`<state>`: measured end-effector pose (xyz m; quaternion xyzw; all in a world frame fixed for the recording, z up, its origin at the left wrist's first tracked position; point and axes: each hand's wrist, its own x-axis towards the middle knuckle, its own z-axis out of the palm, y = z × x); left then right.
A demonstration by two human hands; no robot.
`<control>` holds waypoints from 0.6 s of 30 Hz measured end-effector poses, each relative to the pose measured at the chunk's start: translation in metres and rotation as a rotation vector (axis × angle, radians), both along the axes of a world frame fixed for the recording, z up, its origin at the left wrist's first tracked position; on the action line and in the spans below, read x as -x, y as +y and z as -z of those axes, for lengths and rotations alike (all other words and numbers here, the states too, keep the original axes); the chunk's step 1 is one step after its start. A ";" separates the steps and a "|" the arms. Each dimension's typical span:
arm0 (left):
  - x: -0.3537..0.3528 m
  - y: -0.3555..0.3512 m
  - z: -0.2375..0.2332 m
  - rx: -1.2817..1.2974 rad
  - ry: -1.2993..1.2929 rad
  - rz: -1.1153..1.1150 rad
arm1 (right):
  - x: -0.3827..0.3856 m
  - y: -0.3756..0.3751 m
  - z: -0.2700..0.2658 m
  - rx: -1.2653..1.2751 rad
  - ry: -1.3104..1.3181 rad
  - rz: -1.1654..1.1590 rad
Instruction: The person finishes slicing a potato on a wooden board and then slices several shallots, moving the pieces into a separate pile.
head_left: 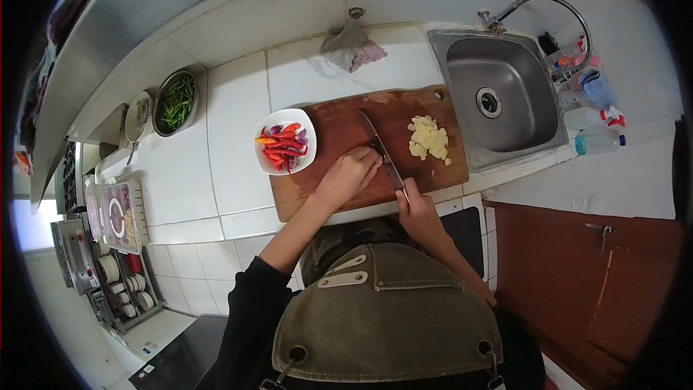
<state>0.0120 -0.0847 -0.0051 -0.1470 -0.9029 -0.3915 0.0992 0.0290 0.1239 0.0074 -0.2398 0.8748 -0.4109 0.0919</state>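
Observation:
My right hand (419, 211) is wrapped round the handle of a kitchen knife (378, 136), whose long blade points up and to the left over the wooden cutting board (332, 126). Close to the blade's left side, my left hand (352, 173) has its fingers curled down on the board. Something small and dark shows by its fingertips, too hidden to name. Pale yellow slices (428, 138), which look like garlic or ginger, lie in a heap on the board's right part. A white bowl (309, 130) with red chillies (283, 149) and purple shallots overlaps the board's left edge.
A steel sink (451, 87) with a flexible tap (548, 0) adjoins the board on the right, bottles (592, 118) beyond it. A bowl of green chillies (175, 101) and a lidded plastic container (123, 209) stand left. A cloth (348, 45) hangs at the back wall.

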 end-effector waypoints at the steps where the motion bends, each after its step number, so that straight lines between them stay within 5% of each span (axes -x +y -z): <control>1: 0.000 0.000 -0.001 -0.002 -0.020 0.001 | 0.002 0.001 -0.002 0.002 0.002 0.001; 6: -0.004 -0.003 -0.017 -0.127 -0.059 -0.005 | 0.005 0.007 -0.029 -0.018 -0.102 0.082; 11: -0.012 -0.034 -0.048 -0.240 0.127 -0.446 | -0.010 0.012 -0.018 -0.043 -0.137 -0.039; 18: -0.033 -0.103 -0.059 -0.161 0.133 -0.709 | 0.000 0.018 -0.011 -0.044 -0.040 0.060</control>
